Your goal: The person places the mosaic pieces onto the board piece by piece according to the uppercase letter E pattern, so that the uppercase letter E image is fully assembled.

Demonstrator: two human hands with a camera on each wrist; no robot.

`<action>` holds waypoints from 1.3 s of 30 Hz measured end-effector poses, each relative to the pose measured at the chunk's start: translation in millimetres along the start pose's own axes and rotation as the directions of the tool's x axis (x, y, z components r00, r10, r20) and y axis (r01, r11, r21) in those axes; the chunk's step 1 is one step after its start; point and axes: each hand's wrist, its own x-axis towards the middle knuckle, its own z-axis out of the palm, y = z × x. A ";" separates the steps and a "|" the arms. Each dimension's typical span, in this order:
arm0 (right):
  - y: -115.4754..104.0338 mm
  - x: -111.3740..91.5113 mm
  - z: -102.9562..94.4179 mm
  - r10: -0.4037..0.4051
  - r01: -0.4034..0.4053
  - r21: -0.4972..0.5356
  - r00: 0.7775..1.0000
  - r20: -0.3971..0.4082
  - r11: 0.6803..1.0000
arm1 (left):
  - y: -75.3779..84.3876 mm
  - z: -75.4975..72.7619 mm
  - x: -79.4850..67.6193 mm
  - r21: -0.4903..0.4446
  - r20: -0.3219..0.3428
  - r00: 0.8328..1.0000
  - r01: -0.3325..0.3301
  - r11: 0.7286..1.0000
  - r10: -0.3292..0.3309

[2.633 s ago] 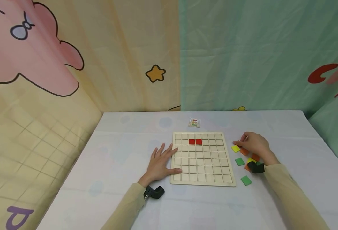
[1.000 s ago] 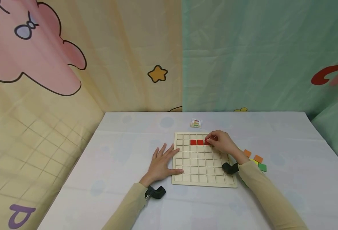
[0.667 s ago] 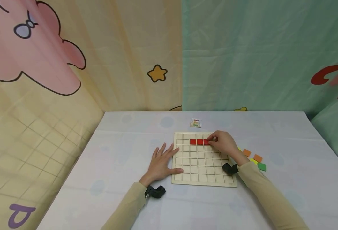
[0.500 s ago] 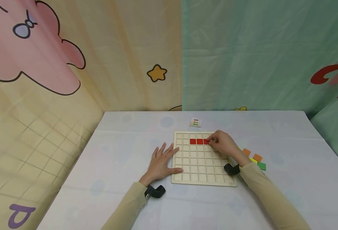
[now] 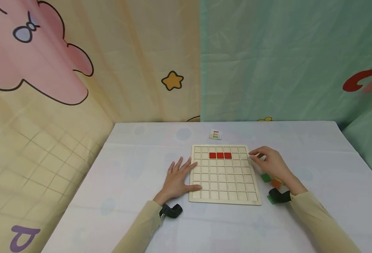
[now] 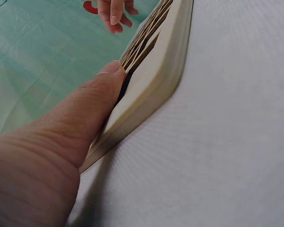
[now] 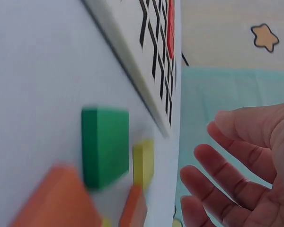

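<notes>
A pale wooden grid board (image 5: 223, 175) lies on the table, with three red square tiles (image 5: 220, 155) side by side in its second row from the far edge. My left hand (image 5: 174, 181) rests with fingers spread on the board's left edge; in the left wrist view the thumb (image 6: 92, 101) lies over the rim. Just off the board's right edge hovers my right hand (image 5: 272, 164), fingers loosely bent and holding nothing. Beneath it lie a green tile (image 7: 106, 146), a yellow tile (image 7: 144, 163) and an orange tile (image 7: 57, 201), partly hidden by the hand and wrist in the head view.
A small card (image 5: 215, 134) printed with a coloured grid pattern lies beyond the board. Curtains (image 5: 261, 63) with cartoon prints hang behind the white-covered table (image 5: 135, 158). Another green tile (image 5: 271, 199) shows beside the right wrist camera (image 5: 279, 195).
My right hand brought a third red tile to the board, set it in the row beside the other two, let go and moved back right. The left hand has stayed put.
</notes>
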 end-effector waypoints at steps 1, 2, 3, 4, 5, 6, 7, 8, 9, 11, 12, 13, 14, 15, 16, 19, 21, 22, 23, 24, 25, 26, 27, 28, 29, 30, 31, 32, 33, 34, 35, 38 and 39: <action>2.6 -3.8 -5.9 0.025 -0.025 -0.010 1.000 -0.005 1.000 | -0.1 0.2 0.2 0.003 0.001 1.000 0.001 1.000 -0.001; 5.1 -7.6 -11.4 0.045 -0.045 -0.022 0.999 -0.012 0.999 | -0.3 0.4 0.4 0.005 0.003 1.000 0.003 1.000 -0.003; 7.4 -11.0 -16.3 0.067 -0.068 -0.030 0.998 -0.015 0.997 | -0.5 0.6 0.5 0.008 0.003 1.000 0.003 1.000 -0.003; 9.4 -13.8 -20.2 0.080 -0.081 -0.035 0.997 -0.011 0.996 | -0.7 0.6 0.6 0.009 0.004 1.000 0.003 1.000 -0.004; 10.9 -16.3 -23.3 0.088 -0.088 -0.042 0.996 -0.008 0.995 | -0.7 0.6 0.7 0.010 0.005 1.000 0.004 1.000 -0.004; 12.2 -18.6 -25.9 0.103 -0.103 -0.047 0.995 -0.001 0.994 | -0.7 0.7 0.8 0.010 0.006 1.000 0.005 1.000 -0.005; 13.8 -20.1 -27.4 0.114 -0.113 -0.055 0.993 0.009 0.992 | -0.7 0.7 0.8 0.008 0.005 1.000 0.004 1.000 -0.004; 15.0 -20.6 -27.7 0.130 -0.128 -0.070 0.991 0.019 0.989 | -0.5 0.6 0.7 0.005 0.003 1.000 0.001 1.000 -0.001; 15.5 -20.9 -27.7 0.152 -0.148 -0.086 0.988 0.035 0.985 | -0.2 0.5 0.8 0.003 0.004 1.000 0.001 1.000 -0.001; 16.5 -19.8 -25.9 0.197 -0.187 -0.130 0.978 0.065 0.974 | -0.3 0.4 0.6 -0.001 0.004 1.000 0.003 1.000 -0.003; 17.3 -19.1 -24.8 0.220 -0.207 -0.151 0.972 0.076 0.967 | -0.3 0.5 0.5 -0.004 0.004 1.000 0.003 1.000 -0.003; 17.4 -18.5 -23.7 0.243 -0.225 -0.172 0.966 0.088 0.959 | -0.3 0.6 0.5 -0.005 0.003 1.000 0.002 1.000 -0.002; 17.8 -17.9 -22.5 0.264 -0.243 -0.192 0.960 0.095 0.951 | -0.3 0.9 0.7 -0.006 0.006 1.000 0.006 1.000 -0.006; 17.5 -17.5 -21.6 0.281 -0.256 -0.206 0.954 0.101 0.944 | -0.2 1.1 0.7 -0.005 0.010 1.000 0.010 1.000 -0.010; 17.9 -16.8 -20.7 0.293 -0.265 -0.219 0.951 0.103 0.939 | -0.2 1.1 0.7 -0.007 0.009 1.000 0.011 1.000 -0.011; 16.6 -15.4 -19.8 0.303 -0.274 -0.228 0.947 0.103 0.934 | -0.2 1.3 0.8 -0.011 0.009 1.000 0.013 1.000 -0.013; 15.1 -14.4 -19.6 0.299 -0.271 -0.220 0.949 0.105 0.937 | -0.4 1.2 0.7 -0.012 0.007 1.000 0.013 1.000 -0.013; 14.7 -13.6 -19.4 0.295 -0.267 -0.217 0.950 0.107 0.939 | -0.4 1.1 0.5 -0.011 0.006 1.000 0.012 1.000 -0.012; 13.8 -12.9 -19.0 0.293 -0.265 -0.212 0.950 0.111 0.941 | -0.3 1.0 0.4 -0.010 0.005 1.000 0.012 1.000 -0.012; 13.1 -12.1 -18.5 0.288 -0.260 -0.205 0.951 0.116 0.943 | -0.1 0.6 0.1 -0.010 0.001 1.000 0.008 1.000 -0.008; 12.3 -11.5 -18.2 0.283 -0.256 -0.195 0.951 0.125 0.947 | 0.1 0.4 -0.1 -0.010 -0.002 1.000 0.004 1.000 -0.004; 12.1 -11.0 -17.6 0.280 -0.253 -0.187 0.951 0.133 0.949 | 0.6 0.1 -0.4 -0.012 -0.005 1.000 0.001 1.000 -0.001; 11.5 -10.5 -17.1 0.277 -0.251 -0.178 0.951 0.140 0.952 | 1.1 -0.5 -0.6 -0.013 -0.006 1.000 -0.001 1.000 0.001; 11.6 -10.1 -16.5 0.277 -0.252 -0.169 0.950 0.146 0.953 | 1.5 -0.9 -0.9 -0.015 -0.009 1.000 -0.004 1.000 0.004; 11.3 -10.0 -16.1 0.276 -0.252 -0.160 0.949 0.152 0.954 | 1.6 -0.9 -0.9 -0.018 -0.012 1.000 -0.008 1.000 0.008; 11.4 -9.9 -15.7 0.274 -0.251 -0.152 0.949 0.157 0.956 | 2.0 -1.3 -1.0 -0.020 -0.012 1.000 -0.011 1.000 0.010; 11.4 -10.0 -15.5 0.274 -0.252 -0.146 0.948 0.161 0.957 | 2.2 -1.6 -1.1 -0.020 -0.011 1.000 -0.010 1.000 0.010; 11.6 -10.0 -15.2 0.274 -0.252 -0.146 0.948 0.161 0.957 | 2.5 -1.9 -1.1 -0.020 -0.010 1.000 -0.010 1.000 0.010; 11.6 -10.2 -15.0 0.273 -0.251 -0.146 0.949 0.160 0.957 | 2.6 -2.1 -1.1 -0.018 -0.009 1.000 -0.010 1.000 0.010; 11.9 -10.2 -14.9 0.273 -0.251 -0.149 0.949 0.159 0.957 | 2.5 -2.0 -1.1 -0.016 -0.009 1.000 -0.012 1.000 0.011; 11.6 -10.3 -14.8 0.272 -0.249 -0.149 0.949 0.159 0.957 | 2.4 -2.0 -1.0 -0.015 -0.009 1.000 -0.012 1.000 0.012; 10.8 -10.1 -14.6 0.259 -0.236 -0.149 0.953 0.158 0.960 | 2.1 -2.0 -0.9 -0.005 -0.003 1.000 -0.003 1.000 0.003; 10.4 -10.0 -14.5 0.254 -0.232 -0.147 0.955 0.156 0.962 | 1.9 -1.9 -0.8 -0.005 -0.002 1.000 0.000 1.000 0.000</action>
